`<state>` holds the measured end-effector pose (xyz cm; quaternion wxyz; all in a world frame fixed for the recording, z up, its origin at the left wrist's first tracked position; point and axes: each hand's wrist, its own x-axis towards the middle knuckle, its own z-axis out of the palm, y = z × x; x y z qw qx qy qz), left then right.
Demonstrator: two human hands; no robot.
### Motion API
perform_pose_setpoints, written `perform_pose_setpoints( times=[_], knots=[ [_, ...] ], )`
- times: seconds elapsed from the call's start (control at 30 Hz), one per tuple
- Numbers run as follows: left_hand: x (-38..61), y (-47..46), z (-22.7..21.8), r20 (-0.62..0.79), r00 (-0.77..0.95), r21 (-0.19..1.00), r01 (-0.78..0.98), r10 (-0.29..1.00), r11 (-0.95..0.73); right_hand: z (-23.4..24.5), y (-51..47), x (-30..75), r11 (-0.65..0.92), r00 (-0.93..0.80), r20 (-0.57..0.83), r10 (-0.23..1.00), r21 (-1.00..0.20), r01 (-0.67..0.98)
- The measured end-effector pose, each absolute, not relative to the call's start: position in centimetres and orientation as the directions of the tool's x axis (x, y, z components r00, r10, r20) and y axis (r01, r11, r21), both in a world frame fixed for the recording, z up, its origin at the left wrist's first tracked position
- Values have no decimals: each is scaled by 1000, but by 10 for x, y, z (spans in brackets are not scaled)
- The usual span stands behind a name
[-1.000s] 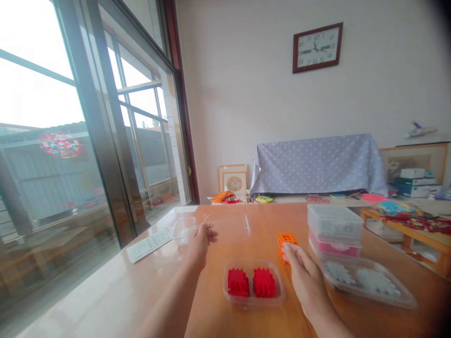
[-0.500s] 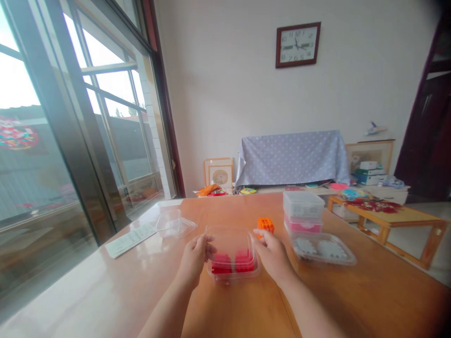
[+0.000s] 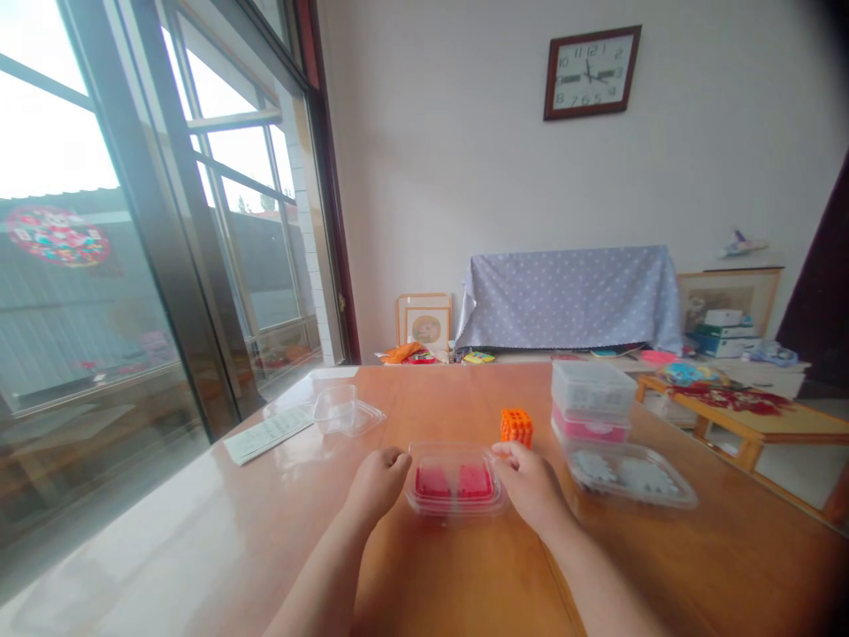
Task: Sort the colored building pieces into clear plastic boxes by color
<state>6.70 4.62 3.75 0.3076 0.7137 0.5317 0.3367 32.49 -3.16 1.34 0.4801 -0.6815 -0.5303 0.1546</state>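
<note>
A clear plastic box (image 3: 455, 509) with a clear lid on it sits on the wooden table (image 3: 464, 584) and holds two red block cubes (image 3: 455, 482). My left hand (image 3: 377, 482) is curled against its left edge. At the right edge my right hand (image 3: 531, 485) grips it with fingers closed on the rim. An orange block cube (image 3: 516, 426) stands just behind my right hand, not touched.
Right of the box lie a clear tray with white pieces (image 3: 630, 478) and two stacked lidded boxes (image 3: 592, 402). An open empty clear container (image 3: 345, 413) and a printed paper sheet (image 3: 269, 433) lie at the left. A low wooden table (image 3: 743, 416) stands at the far right.
My left hand brought the clear lid from the far table over the box with the red cubes. Both hands have lowered it flat onto the box and now sit at its edges.
</note>
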Motion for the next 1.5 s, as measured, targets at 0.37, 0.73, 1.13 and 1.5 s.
perform_pose_setpoints(
  times=[0.37, 0.73, 1.13, 1.5],
  knots=[
    [64, 40, 44, -152, 308, 914, 404, 939, 16, 5, -29, 330, -32, 374, 244, 895, -800, 599],
    [59, 52, 25, -203, 396, 961, 257, 896, 104, -3, -28, 324, -18, 359, 224, 906, -827, 562],
    [61, 60, 14, -168, 439, 981, 162, 883, 106, -6, -26, 322, -8, 376, 279, 884, -794, 608],
    [62, 52, 14, -141, 410, 988, 118, 901, 101, -6, -24, 316, -20, 426, 285, 858, -812, 584]
  ],
)
